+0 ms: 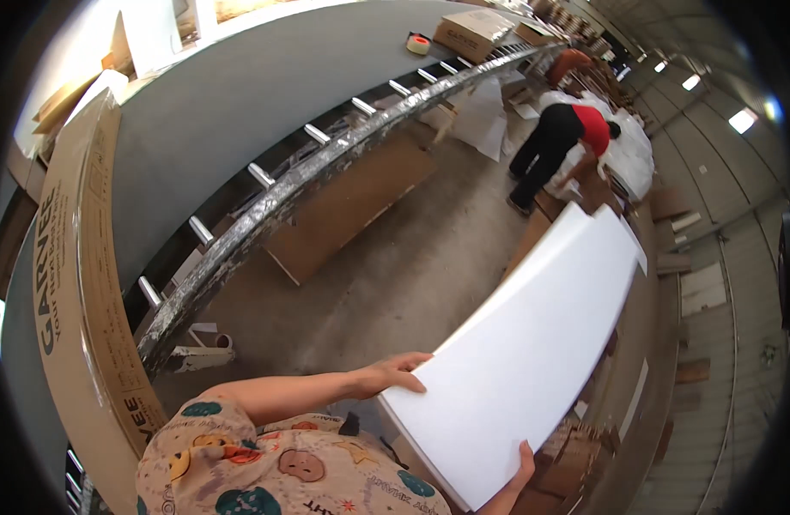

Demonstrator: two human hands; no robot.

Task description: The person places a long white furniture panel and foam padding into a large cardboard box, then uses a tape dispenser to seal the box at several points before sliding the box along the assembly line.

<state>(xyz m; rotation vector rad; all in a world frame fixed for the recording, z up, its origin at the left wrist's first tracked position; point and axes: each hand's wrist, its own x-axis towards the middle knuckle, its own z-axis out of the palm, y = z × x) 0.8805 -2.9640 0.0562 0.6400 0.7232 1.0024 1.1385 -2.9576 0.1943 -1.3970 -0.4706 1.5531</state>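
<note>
A thick stack of large white sheets (532,326) stretches out in front of me to the right, its far end fanned slightly apart. My left hand (393,375) is closed on the near left corner, thumb on top and the other fingers partly hidden. On the near right edge, my right hand (517,472) grips the same stack with its thumb showing. What the sheets are made of I cannot tell.
Along my left runs a roller conveyor (313,133) with a long brown carton (86,266) beside it. A brown board (352,210) lies on the floor. Farther off, a person in a red top (558,137) bends over white wrapped material (628,154).
</note>
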